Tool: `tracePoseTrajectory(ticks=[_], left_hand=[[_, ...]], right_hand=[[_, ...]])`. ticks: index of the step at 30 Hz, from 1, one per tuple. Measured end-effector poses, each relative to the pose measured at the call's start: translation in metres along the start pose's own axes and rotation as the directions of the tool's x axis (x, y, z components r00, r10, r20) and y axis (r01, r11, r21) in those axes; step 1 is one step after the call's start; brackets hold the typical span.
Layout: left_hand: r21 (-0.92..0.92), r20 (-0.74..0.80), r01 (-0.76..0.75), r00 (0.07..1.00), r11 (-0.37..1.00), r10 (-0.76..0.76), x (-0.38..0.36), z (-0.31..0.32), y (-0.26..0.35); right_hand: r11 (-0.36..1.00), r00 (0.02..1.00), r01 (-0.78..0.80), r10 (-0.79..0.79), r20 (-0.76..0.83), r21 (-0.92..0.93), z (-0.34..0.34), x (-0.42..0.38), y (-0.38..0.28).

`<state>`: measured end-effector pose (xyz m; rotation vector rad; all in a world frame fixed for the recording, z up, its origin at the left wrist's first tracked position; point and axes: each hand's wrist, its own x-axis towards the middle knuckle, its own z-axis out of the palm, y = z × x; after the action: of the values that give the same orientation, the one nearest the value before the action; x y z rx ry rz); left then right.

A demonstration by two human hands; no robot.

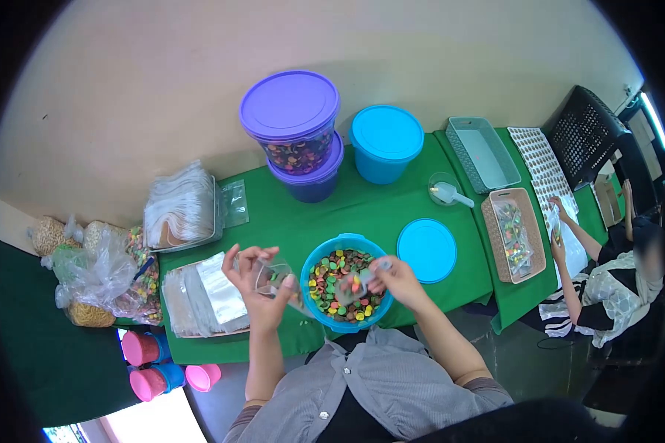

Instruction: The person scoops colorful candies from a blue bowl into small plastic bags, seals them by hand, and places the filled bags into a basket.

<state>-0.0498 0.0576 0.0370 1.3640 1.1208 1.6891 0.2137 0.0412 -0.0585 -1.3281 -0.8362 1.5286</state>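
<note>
My left hand is closed on a small clear plastic bag, which hangs tilted at the left rim of a blue tub. Some coloured pieces show through the bag. The tub holds many small round pieces in green, yellow, red and brown. Over the tub, my right hand grips a clear scoop by its handle. A few coloured pieces lie in the scoop, and its edge points toward the bag.
Purple-lidded tubs and a blue-lidded tub stand behind. A blue lid and another scoop lie right. Bag stacks are left. A beige basket holds filled bags. Another person works far right.
</note>
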Motion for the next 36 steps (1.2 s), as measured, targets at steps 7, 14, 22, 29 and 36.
tracePoseTrajectory(ticks=[7,14,22,29,36], left_hand=[[-0.261,0.236,0.233,0.956,0.937,-0.172,-0.008,-0.004,-0.001],[-0.117,0.546,0.23,0.828,0.966,-0.131,-0.02,0.024,0.012],[-0.121,0.398,0.403,0.857,0.907,-0.328,-0.036,0.02,-0.007],[-0.055,0.336,0.4,0.87,0.915,-0.36,-0.041,0.027,-0.006],[0.08,0.253,0.163,0.951,0.983,-0.178,-0.043,0.032,-0.006]], right_hand=[[0.481,0.875,0.281,-0.484,0.016,-0.831,0.029,-0.031,-0.045],[0.921,0.862,0.378,-0.315,0.398,-0.089,0.062,-0.042,-0.068],[0.928,0.935,0.28,-0.322,0.151,0.244,0.083,-0.047,-0.066],[0.876,0.876,0.471,-0.451,0.168,-0.102,0.076,-0.045,-0.069],[0.822,0.842,0.539,-0.52,0.14,-0.186,0.067,-0.051,-0.069]])
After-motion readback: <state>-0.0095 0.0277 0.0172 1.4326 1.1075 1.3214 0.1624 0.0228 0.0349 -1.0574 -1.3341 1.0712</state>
